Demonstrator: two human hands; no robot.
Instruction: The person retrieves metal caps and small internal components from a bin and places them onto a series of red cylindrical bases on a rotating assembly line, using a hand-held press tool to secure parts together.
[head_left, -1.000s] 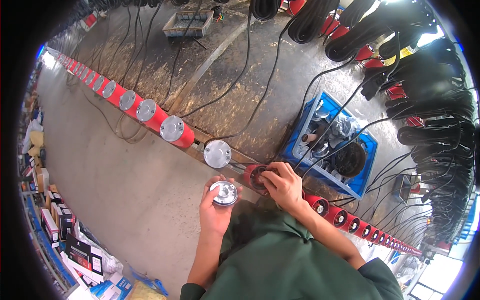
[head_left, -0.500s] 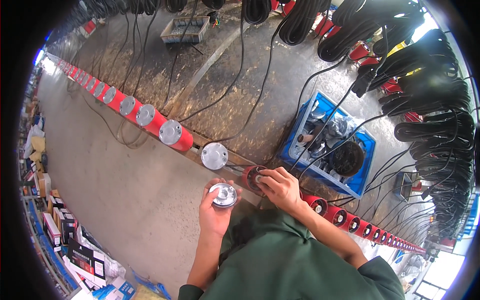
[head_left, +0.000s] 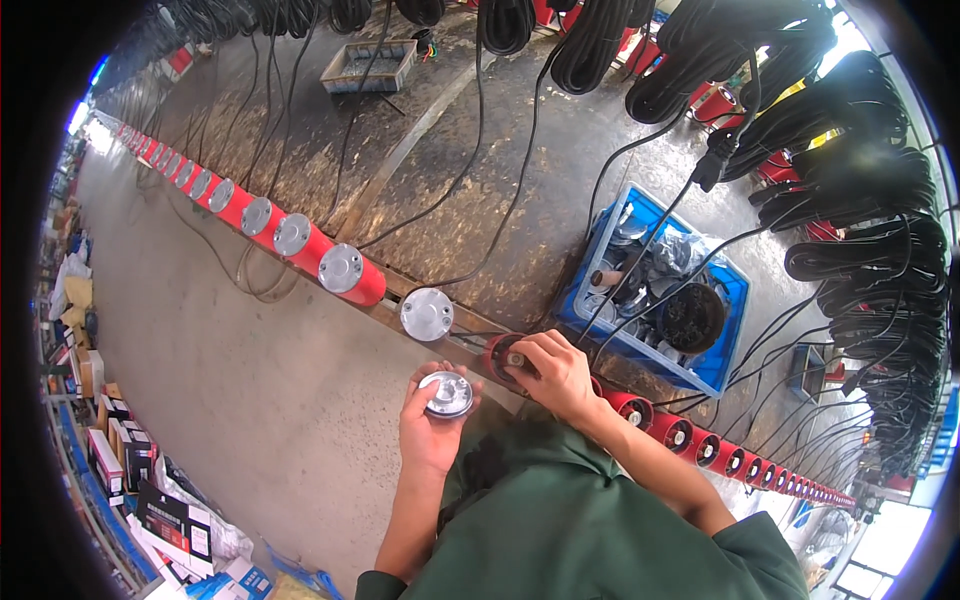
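Silver metal shows in the left hand point(head_left: 430, 425), at the lower centre of the frame: its grip is closed around a round cap point(head_left: 450, 397), held tilted with the hollow, ribbed side up and the thumb over its edge. Just to the right, at the centre of the frame, the right hand point(head_left: 560, 375) has its fingers bent at the mouth of a red cylinder point(head_left: 494, 360); I cannot tell whether that grip pinches anything inside.

A silver-faced disc point(head_left: 427, 314) sits just up and left of that cylinder, at the edge of the worn brown worktop point(head_left: 455, 235). Beyond it, a row of red cylinders with silver ends point(head_left: 340, 267) runs to the upper left; open-ended ones point(head_left: 680, 434) run to the lower right. Right of centre stands a blue crate point(head_left: 738, 325) of mixed parts, with black cable coils point(head_left: 865, 260) along the right side.
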